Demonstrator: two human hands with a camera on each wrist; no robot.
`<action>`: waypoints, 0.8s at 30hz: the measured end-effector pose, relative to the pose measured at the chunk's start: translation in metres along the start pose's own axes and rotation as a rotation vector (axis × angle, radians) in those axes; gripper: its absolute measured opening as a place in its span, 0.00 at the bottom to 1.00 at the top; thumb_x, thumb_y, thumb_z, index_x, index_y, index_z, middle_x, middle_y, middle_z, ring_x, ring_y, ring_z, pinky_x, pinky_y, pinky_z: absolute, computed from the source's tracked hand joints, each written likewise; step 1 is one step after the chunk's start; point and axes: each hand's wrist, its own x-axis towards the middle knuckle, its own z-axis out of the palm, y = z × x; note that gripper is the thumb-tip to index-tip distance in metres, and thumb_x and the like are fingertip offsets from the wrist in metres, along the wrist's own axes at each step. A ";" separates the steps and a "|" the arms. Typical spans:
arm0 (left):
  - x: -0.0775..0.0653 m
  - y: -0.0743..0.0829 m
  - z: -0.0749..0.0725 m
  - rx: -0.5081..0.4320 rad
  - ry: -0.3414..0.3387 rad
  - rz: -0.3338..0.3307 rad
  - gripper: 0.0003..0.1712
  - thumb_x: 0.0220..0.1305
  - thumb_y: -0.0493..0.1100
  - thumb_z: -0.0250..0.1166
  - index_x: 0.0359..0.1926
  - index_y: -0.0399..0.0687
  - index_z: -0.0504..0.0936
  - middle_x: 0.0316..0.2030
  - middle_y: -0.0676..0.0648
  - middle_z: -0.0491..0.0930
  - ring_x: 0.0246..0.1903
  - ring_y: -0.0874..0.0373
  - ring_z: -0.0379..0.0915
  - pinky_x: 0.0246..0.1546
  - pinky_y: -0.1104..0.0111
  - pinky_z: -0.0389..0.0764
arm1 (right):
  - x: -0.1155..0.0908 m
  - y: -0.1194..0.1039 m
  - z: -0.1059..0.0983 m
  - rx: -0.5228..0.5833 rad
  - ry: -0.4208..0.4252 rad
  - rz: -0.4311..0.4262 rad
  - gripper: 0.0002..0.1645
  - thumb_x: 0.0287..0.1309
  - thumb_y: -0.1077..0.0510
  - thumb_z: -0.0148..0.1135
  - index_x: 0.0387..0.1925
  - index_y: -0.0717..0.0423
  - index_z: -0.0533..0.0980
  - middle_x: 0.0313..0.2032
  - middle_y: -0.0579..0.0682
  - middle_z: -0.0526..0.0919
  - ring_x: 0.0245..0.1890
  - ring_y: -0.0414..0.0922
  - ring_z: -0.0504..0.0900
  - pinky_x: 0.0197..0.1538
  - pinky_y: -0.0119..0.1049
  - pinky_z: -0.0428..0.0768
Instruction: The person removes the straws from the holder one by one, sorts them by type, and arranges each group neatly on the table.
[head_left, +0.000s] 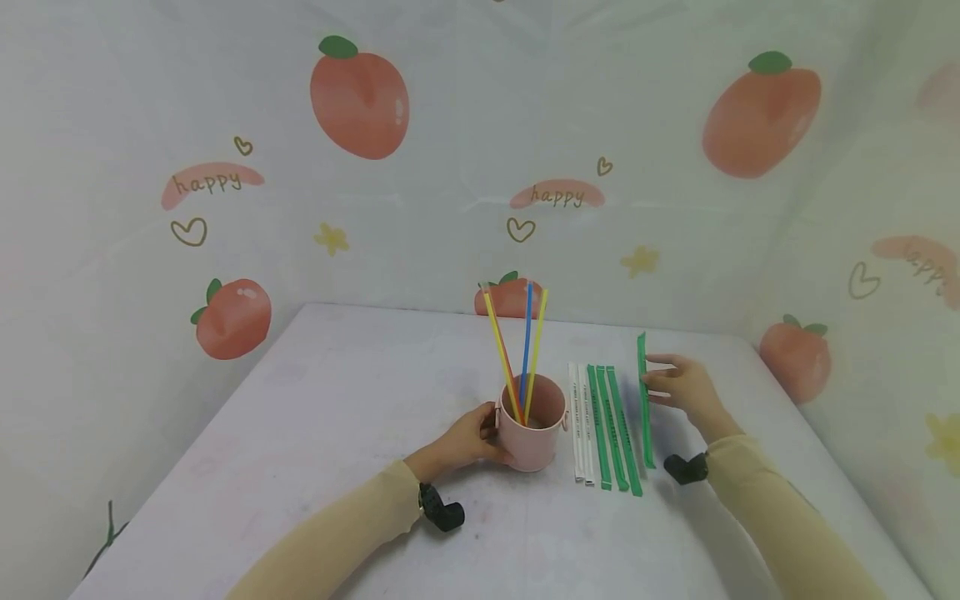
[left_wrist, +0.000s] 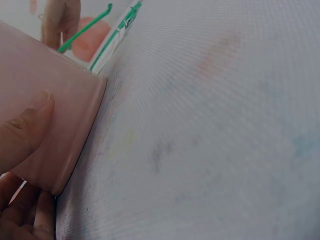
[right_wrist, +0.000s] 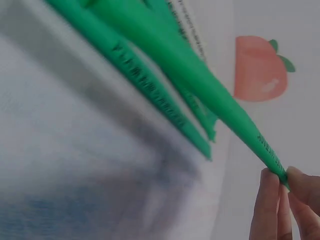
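Toward the middle of the table in the head view stands a pink bucket-shaped cup (head_left: 527,450) with small side handles. Several bare straws (head_left: 527,333) in yellow, red and blue lean upright in it. My left hand (head_left: 461,437) holds the cup's left side; the left wrist view shows the thumb (left_wrist: 35,122) against the wall and fingers low by the base. Over on the right, my right hand (head_left: 686,387) pinches a green paper-wrapped straw (head_left: 644,417) near its upper end, between thumb and fingertips. In the right wrist view this straw (right_wrist: 210,92) slants above the others.
Between cup and right hand, three green wrapped straws (head_left: 615,429) and two white wrapped straws (head_left: 582,425) lie side by side. The pale table (head_left: 360,375) meets a fruit-printed backdrop (head_left: 450,233) at its back edge. Black wrist cameras (head_left: 442,508) sit on both wrists.
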 end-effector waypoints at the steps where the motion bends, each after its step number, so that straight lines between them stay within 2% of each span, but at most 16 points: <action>1: 0.000 0.000 0.000 -0.002 0.001 -0.003 0.51 0.52 0.37 0.75 0.73 0.42 0.56 0.71 0.41 0.60 0.69 0.43 0.59 0.67 0.54 0.67 | 0.001 0.002 0.001 -0.013 -0.002 0.018 0.35 0.61 0.64 0.62 0.66 0.71 0.61 0.42 0.53 0.84 0.35 0.32 0.83 0.45 0.39 0.86; 7: 0.001 -0.001 0.000 -0.004 0.001 0.000 0.51 0.51 0.37 0.75 0.72 0.41 0.56 0.70 0.41 0.61 0.69 0.43 0.60 0.67 0.54 0.68 | 0.006 0.014 0.007 -0.038 -0.031 0.121 0.36 0.59 0.65 0.64 0.65 0.72 0.62 0.38 0.51 0.84 0.34 0.35 0.83 0.47 0.41 0.86; 15: 0.000 0.000 0.000 -0.013 0.000 0.013 0.49 0.51 0.37 0.74 0.71 0.42 0.59 0.69 0.42 0.64 0.68 0.43 0.61 0.67 0.54 0.68 | 0.010 0.022 0.014 -0.143 -0.039 0.204 0.34 0.57 0.66 0.64 0.63 0.72 0.64 0.48 0.69 0.78 0.33 0.40 0.84 0.40 0.37 0.87; 24: 0.000 0.000 0.000 -0.016 0.001 -0.002 0.49 0.51 0.36 0.75 0.71 0.42 0.58 0.70 0.42 0.63 0.68 0.44 0.61 0.67 0.54 0.67 | 0.013 0.025 0.017 -0.202 -0.082 0.240 0.33 0.57 0.66 0.64 0.63 0.71 0.65 0.51 0.71 0.75 0.35 0.43 0.84 0.41 0.37 0.87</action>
